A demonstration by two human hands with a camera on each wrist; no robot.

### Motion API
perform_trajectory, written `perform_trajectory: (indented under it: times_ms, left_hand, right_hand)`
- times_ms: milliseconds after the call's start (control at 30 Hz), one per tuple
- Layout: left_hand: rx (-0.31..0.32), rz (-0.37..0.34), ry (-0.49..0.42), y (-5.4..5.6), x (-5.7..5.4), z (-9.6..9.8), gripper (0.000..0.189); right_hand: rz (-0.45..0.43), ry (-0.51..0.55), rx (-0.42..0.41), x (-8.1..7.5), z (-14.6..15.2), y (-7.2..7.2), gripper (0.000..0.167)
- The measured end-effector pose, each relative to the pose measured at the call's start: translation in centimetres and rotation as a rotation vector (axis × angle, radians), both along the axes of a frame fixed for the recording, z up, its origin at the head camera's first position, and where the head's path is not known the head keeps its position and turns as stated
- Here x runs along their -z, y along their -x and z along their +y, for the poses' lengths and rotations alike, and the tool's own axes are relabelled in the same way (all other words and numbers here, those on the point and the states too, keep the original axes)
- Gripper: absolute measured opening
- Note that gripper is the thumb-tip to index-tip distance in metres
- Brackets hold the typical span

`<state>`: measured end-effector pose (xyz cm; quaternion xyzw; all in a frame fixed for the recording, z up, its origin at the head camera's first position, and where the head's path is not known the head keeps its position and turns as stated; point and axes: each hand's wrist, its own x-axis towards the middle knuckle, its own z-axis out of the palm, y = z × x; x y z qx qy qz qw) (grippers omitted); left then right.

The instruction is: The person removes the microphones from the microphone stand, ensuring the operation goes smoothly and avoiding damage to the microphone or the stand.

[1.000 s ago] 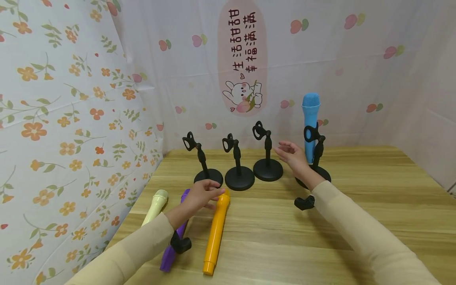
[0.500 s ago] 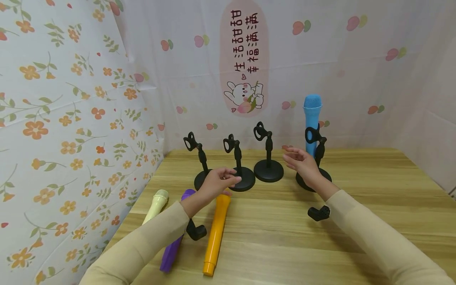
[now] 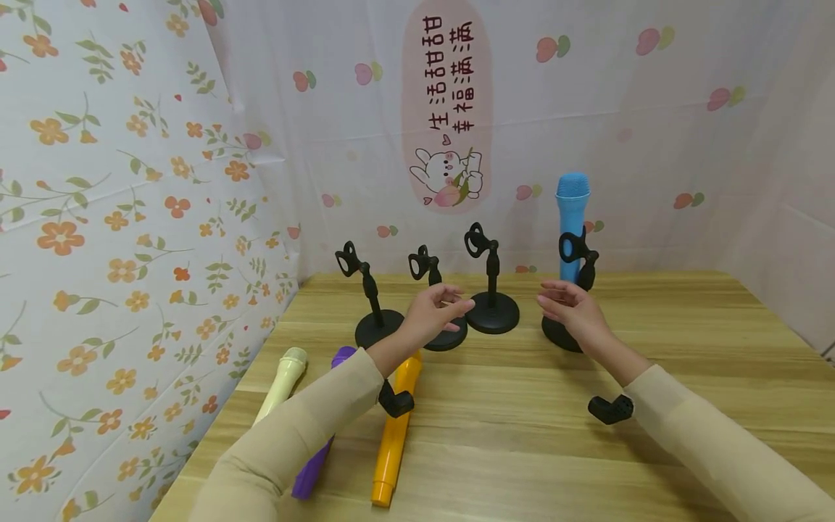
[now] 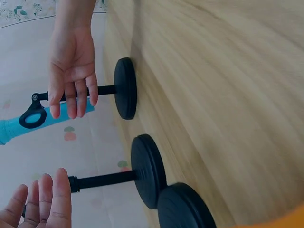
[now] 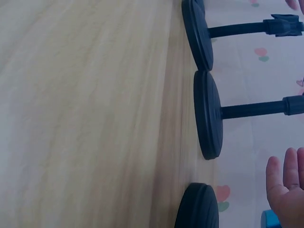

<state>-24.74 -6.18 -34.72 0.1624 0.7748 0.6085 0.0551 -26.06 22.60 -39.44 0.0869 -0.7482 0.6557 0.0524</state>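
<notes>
My left hand (image 3: 432, 317) hovers in front of a black tabletop microphone stand (image 3: 450, 339) and hides part of its post. Its fingers are relaxed and hold nothing. My right hand (image 3: 577, 315), also relaxed and holding nothing, is in front of the rightmost stand (image 3: 586, 275). A light blue microphone (image 3: 572, 210) stands upright in that stand's clip; in the left wrist view the clip's ring (image 4: 32, 117) goes around it. Between the hands is another stand (image 3: 492, 313) with a bare clip. An orange microphone (image 3: 393, 453) lies below my left hand.
A purple microphone (image 3: 313, 467) and a pale yellow microphone (image 3: 285, 380) lie at the left of the wooden table (image 3: 509, 449). The leftmost stand (image 3: 375, 326) has a bare clip. A printed curtain (image 3: 352, 145) hangs behind the table.
My left hand has moved right and up from the orange microphone's head to the second stand. My right hand has shifted right and slightly down. The microphones and stands have stayed put.
</notes>
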Motion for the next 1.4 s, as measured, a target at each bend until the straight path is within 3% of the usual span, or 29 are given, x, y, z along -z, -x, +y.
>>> perform_trajectory:
  times_ms: [233, 467, 667, 867, 967, 1200, 1267, 1400]
  left_hand:
    - [0.022, 0.043, -0.048, 1.2, 0.1, 2.5, 0.041]
    - [0.039, 0.058, -0.123, 2.2, 0.0, 5.1, 0.039]
    - [0.027, 0.087, -0.162, 3.3, 0.0, 7.2, 0.038]
    - [0.012, 0.104, -0.172, 4.3, -0.2, 9.1, 0.041]
    - [0.014, 0.118, -0.173, 4.7, -0.4, 10.2, 0.042]
    - [0.014, 0.116, -0.168, 5.5, -0.7, 12.2, 0.044]
    - [-0.002, 0.115, -0.160, 5.8, -0.8, 12.7, 0.046]
    - [-0.038, 0.133, -0.129, 6.4, -1.1, 13.7, 0.047]
  right_hand:
    - [0.030, 0.033, 0.006, 0.2, 1.1, -1.3, 0.035]
    - [0.060, 0.153, 0.011, 0.2, 2.2, -2.5, 0.038]
    - [0.083, 0.108, 0.072, 0.2, 3.0, -3.0, 0.045]
    - [0.105, 0.121, 0.133, 0.0, 3.9, -3.1, 0.041]
    - [0.094, 0.118, 0.193, -0.1, 4.5, -3.1, 0.039]
    - [0.129, 0.155, 0.259, 4.9, 8.5, 1.5, 0.051]
    - [0.121, 0.152, 0.275, 4.6, 8.3, 1.5, 0.046]
    - [0.099, 0.090, 0.327, 2.1, 6.5, -0.5, 0.036]
